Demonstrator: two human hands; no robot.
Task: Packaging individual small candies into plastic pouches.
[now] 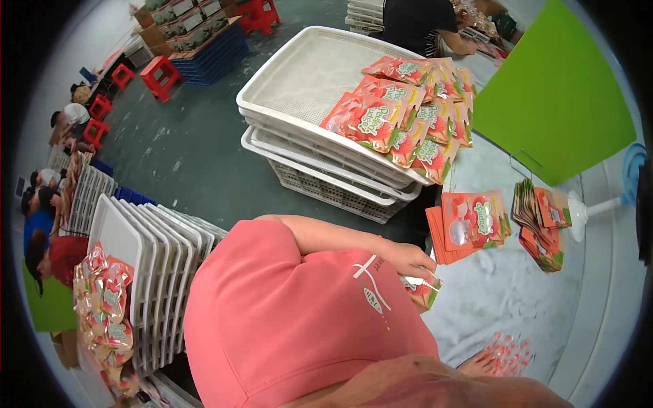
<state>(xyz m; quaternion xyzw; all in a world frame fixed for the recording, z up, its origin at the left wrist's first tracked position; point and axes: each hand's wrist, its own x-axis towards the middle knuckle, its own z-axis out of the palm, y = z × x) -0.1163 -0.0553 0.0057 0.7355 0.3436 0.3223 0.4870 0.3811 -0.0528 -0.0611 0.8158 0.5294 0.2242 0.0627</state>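
Note:
My left hand (415, 262) is closed on the edge of a red and green pouch (418, 291) at the near edge of the white marbled table (530, 302). My sleeve and body hide part of that pouch. Farther down the table, my right hand (478, 364) reaches into a small heap of pink and white pieces (507, 355). Its fingers are smeared and partly covered by them. Beyond my left hand lies a stack of flat red pouches (473, 221), with a second fanned pile of pouches (541, 224) to its right.
Filled pouches (408, 109) lie heaped in the top white tray (292, 68) of a stack left of the table. A green board (551, 95) stands at the table's far side. More white trays (146, 285) stand at left beside bagged pouches (105, 306). Red stools (160, 76) and people are farther off.

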